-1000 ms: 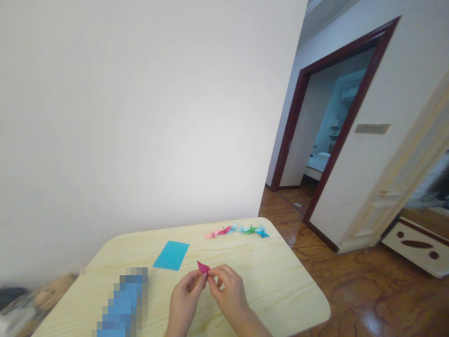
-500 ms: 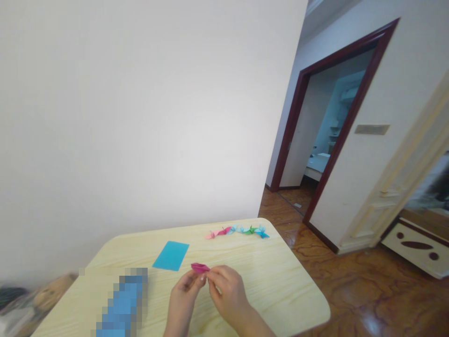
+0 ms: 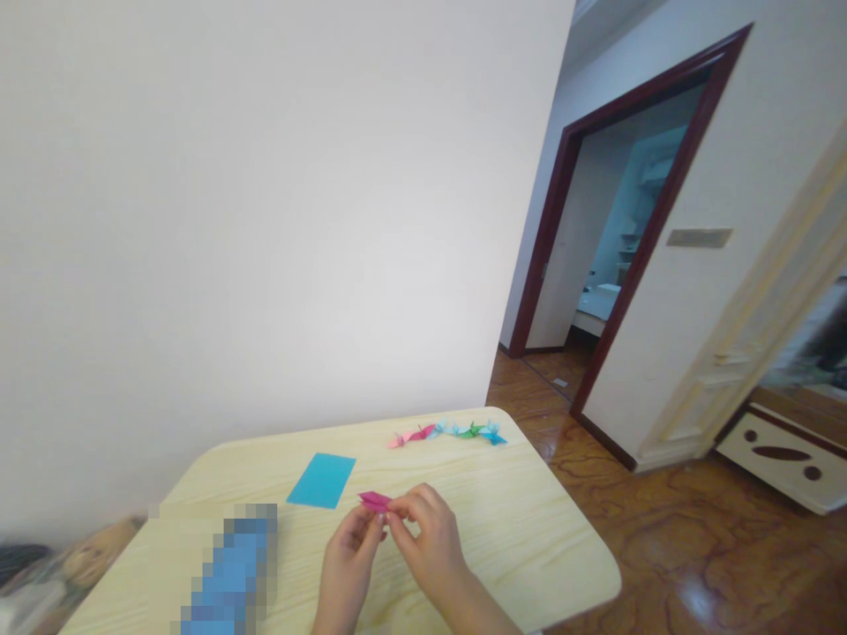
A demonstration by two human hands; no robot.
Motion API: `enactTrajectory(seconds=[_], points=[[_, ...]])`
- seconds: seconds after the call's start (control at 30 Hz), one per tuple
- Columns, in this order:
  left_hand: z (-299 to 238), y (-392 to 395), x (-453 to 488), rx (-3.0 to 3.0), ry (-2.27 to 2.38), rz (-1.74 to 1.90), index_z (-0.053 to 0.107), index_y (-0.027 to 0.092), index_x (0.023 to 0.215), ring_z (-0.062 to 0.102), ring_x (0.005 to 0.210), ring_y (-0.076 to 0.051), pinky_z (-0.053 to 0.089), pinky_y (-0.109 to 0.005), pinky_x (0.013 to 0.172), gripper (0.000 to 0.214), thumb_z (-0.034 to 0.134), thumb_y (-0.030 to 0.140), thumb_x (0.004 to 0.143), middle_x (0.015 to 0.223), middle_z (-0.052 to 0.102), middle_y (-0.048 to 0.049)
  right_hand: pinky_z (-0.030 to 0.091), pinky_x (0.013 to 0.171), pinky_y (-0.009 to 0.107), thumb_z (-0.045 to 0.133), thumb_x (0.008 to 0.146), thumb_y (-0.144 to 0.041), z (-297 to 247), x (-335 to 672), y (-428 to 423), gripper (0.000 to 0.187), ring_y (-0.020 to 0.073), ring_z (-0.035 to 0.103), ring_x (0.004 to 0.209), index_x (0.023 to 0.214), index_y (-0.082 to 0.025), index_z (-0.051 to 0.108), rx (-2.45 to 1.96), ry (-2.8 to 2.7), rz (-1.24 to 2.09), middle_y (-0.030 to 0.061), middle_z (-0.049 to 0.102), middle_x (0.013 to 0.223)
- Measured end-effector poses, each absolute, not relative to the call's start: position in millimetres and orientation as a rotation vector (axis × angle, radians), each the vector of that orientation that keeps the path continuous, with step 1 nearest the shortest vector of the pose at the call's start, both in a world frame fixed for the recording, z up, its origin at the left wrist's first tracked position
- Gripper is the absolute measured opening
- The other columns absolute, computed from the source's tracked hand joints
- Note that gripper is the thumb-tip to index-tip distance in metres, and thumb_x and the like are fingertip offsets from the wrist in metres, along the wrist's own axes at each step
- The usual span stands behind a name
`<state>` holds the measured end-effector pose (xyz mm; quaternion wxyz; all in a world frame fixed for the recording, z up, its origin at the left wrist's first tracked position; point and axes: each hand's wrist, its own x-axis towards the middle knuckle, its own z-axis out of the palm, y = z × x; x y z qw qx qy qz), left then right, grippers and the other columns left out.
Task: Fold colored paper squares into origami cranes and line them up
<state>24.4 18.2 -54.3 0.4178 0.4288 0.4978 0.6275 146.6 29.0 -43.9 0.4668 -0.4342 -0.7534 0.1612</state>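
Note:
A small piece of folded magenta paper (image 3: 374,501) is pinched above the table between my left hand (image 3: 348,556) and my right hand (image 3: 427,538). Its tip points left, and the fingers hide its right end. Both hands hold it at the fingertips. Farther left on the pale wood-grain table (image 3: 522,538) lies a flat rectangular sheet of blue paper (image 3: 321,481), apart from my hands. Beyond them, a row of small origami cranes (image 3: 450,432) in pink, pale blue, green and blue runs along the far edge.
A pixelated blue patch (image 3: 231,573) covers the table's near left, hiding what is there. A white wall (image 3: 265,220) rises behind the table. A polished brown floor (image 3: 675,547) lies to the right, with a dark-framed doorway (image 3: 612,220) beyond.
The magenta paper has turned from pointing upward to lying flatter with its tip to the left. My right hand has risen slightly, and its fingers have closed further around the paper.

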Motion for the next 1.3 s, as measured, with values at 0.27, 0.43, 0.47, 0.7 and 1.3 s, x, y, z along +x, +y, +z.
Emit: enactTrajectory(seconds=[0.27, 0.43, 0.47, 0.7, 1.3], points=[[-59, 18, 28, 1.066, 1.246, 1.573, 0.064, 0.019, 0.066, 0.064, 0.058, -0.019, 0.052, -0.028, 0.058, 0.031, 0.071, 0.047, 0.055, 0.060, 0.069, -0.0012, 0.042, 0.065, 0.025, 0.054, 0.076, -0.012, -41, 143, 33, 0.010, 0.0144, 0.054, 0.071, 0.073, -0.019, 0.060, -1.136, -1.806, 0.504, 0.0013, 0.055, 0.075], [-62, 19, 23, 1.197, 1.258, 1.508, 0.068, 0.019, 0.070, 0.066, 0.068, -0.022, 0.052, -0.031, 0.068, 0.030, 0.067, 0.047, 0.060, 0.068, 0.072, -0.0036, 0.044, 0.058, 0.023, 0.052, 0.072, -0.009, -51, 141, 38, 0.018, 0.0128, 0.054, 0.064, 0.088, -0.018, 0.056, -1.182, -1.654, 0.755, 0.0002, 0.055, 0.077], [-62, 19, 21, 1.232, 1.262, 1.492, 0.068, 0.019, 0.071, 0.066, 0.069, -0.022, 0.052, -0.030, 0.069, 0.029, 0.067, 0.046, 0.061, 0.069, 0.072, -0.0038, 0.045, 0.057, 0.023, 0.053, 0.072, -0.008, -53, 141, 39, 0.023, 0.0128, 0.055, 0.064, 0.092, -0.018, 0.056, -1.182, -1.634, 0.794, 0.0002, 0.055, 0.077], [-67, 22, 12, 1.299, 1.303, 1.441, 0.070, 0.019, 0.076, 0.067, 0.071, -0.023, 0.053, -0.028, 0.062, 0.033, 0.066, 0.048, 0.061, 0.073, 0.073, -0.0036, 0.044, 0.067, 0.026, 0.057, 0.071, -0.010, -51, 144, 40, 0.010, 0.0147, 0.056, 0.068, 0.070, -0.018, 0.063, -1.189, -1.708, 0.671, 0.0008, 0.061, 0.072], [-76, 30, 14, 1.208, 1.184, 1.491, 0.045, 0.022, 0.068, 0.064, 0.054, -0.015, 0.049, -0.023, 0.052, 0.033, 0.073, 0.037, 0.059, 0.060, 0.066, 0.0037, 0.046, 0.063, 0.025, 0.058, 0.069, -0.015, -63, 149, 53, 0.012, 0.0158, 0.061, 0.067, 0.081, -0.014, 0.063, -1.084, -1.617, 1.028, 0.0018, 0.065, 0.069]])
